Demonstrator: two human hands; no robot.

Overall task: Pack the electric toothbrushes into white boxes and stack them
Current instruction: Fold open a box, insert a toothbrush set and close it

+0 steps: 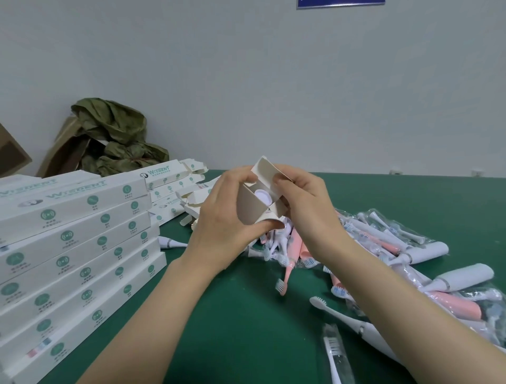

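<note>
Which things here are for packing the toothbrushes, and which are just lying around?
For the job: the open white box held by left hand and right hand; the toothbrush end inside it; the stacked boxes; the loose toothbrushes on the green table.
Just lying about: the crumpled green material; the brown carton; the blue sign.

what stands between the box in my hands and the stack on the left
Nothing visible does. The box, gripped by the left hand and right hand, has open air across to the top of the stack. One white toothbrush lies on the table at the stack's foot, below that path.
</note>
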